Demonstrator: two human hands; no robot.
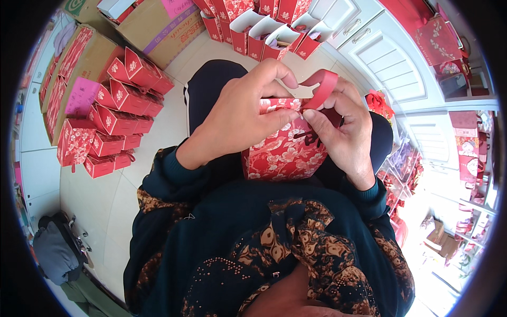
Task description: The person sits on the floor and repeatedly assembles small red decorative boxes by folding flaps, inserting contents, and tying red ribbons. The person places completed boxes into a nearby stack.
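Observation:
A red paper gift box (273, 154) with white and pink blossoms and a dark printed character rests upright on my lap, between my knees. My left hand (241, 107) grips its top edge, thumb on the front face and fingers behind. At the top right corner of the box my right hand (346, 119) pinches a red ribbon (326, 89), which loops up above the fingers. Both thumbs nearly meet at the spot where the ribbon joins the box edge. The ribbon's ends and the inside of the box are hidden.
Closed red boxes (126, 97) lie stacked on the floor at left beside cardboard cartons (166, 31). Ahead stand several open-topped red boxes (273, 41) with items inside. White cabinets (392, 59) line the right side. A chair with clothing (59, 249) is at lower left.

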